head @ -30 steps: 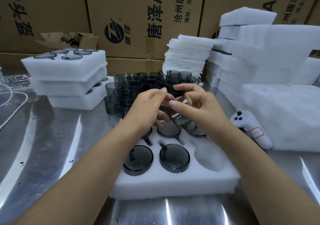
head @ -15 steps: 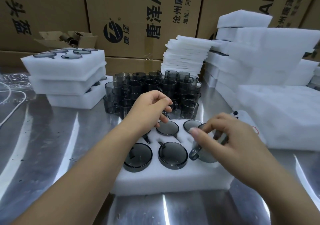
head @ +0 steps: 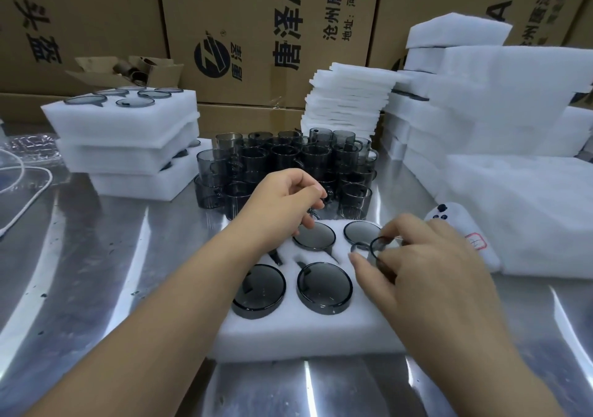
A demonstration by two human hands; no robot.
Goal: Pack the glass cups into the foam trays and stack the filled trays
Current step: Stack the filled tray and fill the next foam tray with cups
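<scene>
A white foam tray (head: 305, 326) lies in front of me on the steel table. Smoky glass cups sit in its pockets, among them a front left cup (head: 259, 288), a front middle cup (head: 324, 286) and a back middle cup (head: 314, 235). My right hand (head: 426, 265) grips another glass cup (head: 380, 245), tilted, over the tray's front right pocket. Over the tray's back left corner hovers my left hand (head: 282, 198), its fingers loosely curled with nothing seen in them. Loose cups (head: 288, 163) stand clustered behind the tray.
Three filled foam trays (head: 128, 127) are stacked at the left. A pile of thin foam sheets (head: 346, 102) and big foam blocks (head: 513, 95) fill the back right. A white controller (head: 462, 233) lies right of the tray, a white cable (head: 32, 185) far left, cardboard boxes behind.
My right hand carried the cup from above the loose cups down to the tray's front right pocket. My left hand let go of it and stayed above the tray's back left.
</scene>
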